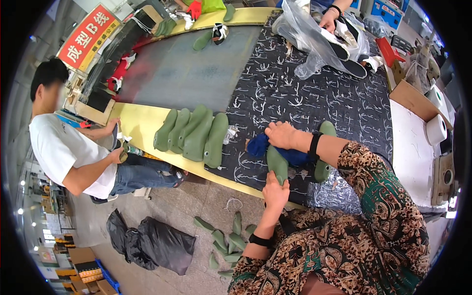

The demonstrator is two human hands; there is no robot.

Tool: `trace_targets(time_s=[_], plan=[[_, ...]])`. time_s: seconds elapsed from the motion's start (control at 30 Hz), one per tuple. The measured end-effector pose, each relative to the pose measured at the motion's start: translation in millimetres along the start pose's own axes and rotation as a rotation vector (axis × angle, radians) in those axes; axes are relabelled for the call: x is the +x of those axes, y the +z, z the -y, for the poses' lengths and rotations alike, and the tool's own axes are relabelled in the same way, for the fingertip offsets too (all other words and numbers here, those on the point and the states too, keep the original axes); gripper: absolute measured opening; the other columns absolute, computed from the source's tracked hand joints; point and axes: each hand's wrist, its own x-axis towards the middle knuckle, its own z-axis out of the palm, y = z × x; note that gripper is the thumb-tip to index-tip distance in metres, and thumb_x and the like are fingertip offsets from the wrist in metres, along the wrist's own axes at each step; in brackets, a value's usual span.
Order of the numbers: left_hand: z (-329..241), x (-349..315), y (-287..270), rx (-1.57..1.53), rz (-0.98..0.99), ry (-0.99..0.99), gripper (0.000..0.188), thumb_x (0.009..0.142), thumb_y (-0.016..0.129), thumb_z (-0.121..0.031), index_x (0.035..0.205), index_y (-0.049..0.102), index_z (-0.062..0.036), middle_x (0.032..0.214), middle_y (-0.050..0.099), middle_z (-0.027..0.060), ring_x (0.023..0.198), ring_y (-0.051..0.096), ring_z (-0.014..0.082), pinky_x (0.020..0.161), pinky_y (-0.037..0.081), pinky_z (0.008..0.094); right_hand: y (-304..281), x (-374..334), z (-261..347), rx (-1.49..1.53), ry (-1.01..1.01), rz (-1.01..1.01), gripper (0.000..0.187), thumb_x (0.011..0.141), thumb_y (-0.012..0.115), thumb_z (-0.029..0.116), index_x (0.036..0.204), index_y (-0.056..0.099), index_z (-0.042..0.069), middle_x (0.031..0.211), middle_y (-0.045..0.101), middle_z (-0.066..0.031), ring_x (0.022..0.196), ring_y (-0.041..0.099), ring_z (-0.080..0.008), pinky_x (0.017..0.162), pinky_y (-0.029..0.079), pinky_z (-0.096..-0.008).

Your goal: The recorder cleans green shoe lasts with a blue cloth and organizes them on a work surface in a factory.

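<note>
A green shoe last (278, 163) lies between my hands over the dark patterned sheet on the table. My left hand (276, 191) is closed around its near end. Over its far end, my right hand (283, 136) is closed on a blue cloth (257, 146), which bunches up on both sides of the last. Just right of the cloth rests another green last (323, 170), partly covered by my right forearm. Several more green lasts (196, 137) stand side by side in a row to the left of my hands.
The dark sheet (275, 93) covers the table's right part. At the far side, another person's hand (330, 19) is among clear plastic (307, 44) and shoes. A person in a white shirt (69, 147) stands at left. Loose lasts (237, 241) and black bags (157, 243) lie on the floor.
</note>
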Motion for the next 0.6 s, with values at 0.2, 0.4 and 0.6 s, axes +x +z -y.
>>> trace_targets(time_s=[0.2, 0.4, 0.6], plan=[[1, 7, 9, -0.069, -0.097, 0.076, 0.053, 0.072, 0.065, -0.022, 0.115, 0.050, 0.0053, 0.100, 0.059, 0.0283, 0.087, 0.058, 0.0437, 0.078, 0.046, 0.0467, -52, -14, -65, 0.246, 0.158, -0.371, 0.030, 0.077, 0.057, 0.028, 0.090, 0.059, 0.001, 0.091, 0.059, -0.0210, 0.084, 0.058, -0.0379, 0.076, 0.048, -0.0424], [12, 33, -27, -0.005, -0.041, 0.064, 0.050, 0.072, 0.065, -0.022, 0.112, 0.051, 0.0035, 0.094, 0.061, 0.0268, 0.086, 0.059, 0.0424, 0.077, 0.046, 0.0470, -113, -131, -112, 0.347, 0.381, -0.925, 0.023, 0.080, 0.061, 0.019, 0.091, 0.054, 0.000, 0.083, 0.055, -0.0173, 0.074, 0.054, -0.0308, 0.067, 0.044, -0.0371], [8, 69, -34, 0.010, -0.049, 0.204, 0.048, 0.078, 0.064, -0.030, 0.108, 0.051, 0.0055, 0.100, 0.059, 0.0253, 0.091, 0.058, 0.0418, 0.077, 0.047, 0.0463, 47, -275, -165, 0.044, 0.705, -0.830, 0.038, 0.088, 0.053, 0.023, 0.112, 0.041, -0.004, 0.107, 0.045, -0.0271, 0.096, 0.047, -0.0441, 0.082, 0.041, -0.0445]])
